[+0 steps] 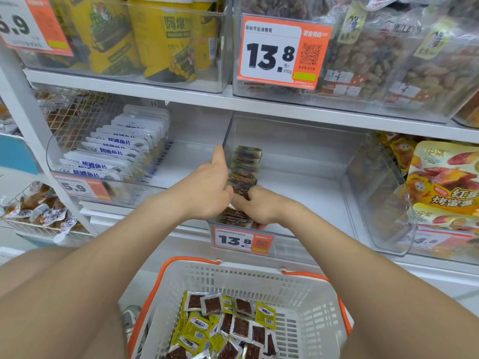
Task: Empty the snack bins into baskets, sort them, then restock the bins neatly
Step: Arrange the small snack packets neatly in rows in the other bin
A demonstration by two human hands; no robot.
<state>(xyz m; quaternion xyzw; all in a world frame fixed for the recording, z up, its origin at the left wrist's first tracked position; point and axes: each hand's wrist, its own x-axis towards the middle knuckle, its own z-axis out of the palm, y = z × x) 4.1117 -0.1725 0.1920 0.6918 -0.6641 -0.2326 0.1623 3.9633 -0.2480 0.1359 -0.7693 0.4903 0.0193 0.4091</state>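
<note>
- left hand [215,187] and right hand [261,208] reach inside the bin [298,156]; fingers of both curl round the row of dark packets [245,167] along its left wall, hiding its near end
- white basket [311,294] below holds loose packets [228,327]; blue-lettered packs [111,156] fill the next bin left

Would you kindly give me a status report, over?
Left hand, right hand both gripping row of dark foil snack packets in clear plastic bin. Row lines bin's left wall. White orange-handled plastic basket below, part-filled.
</note>
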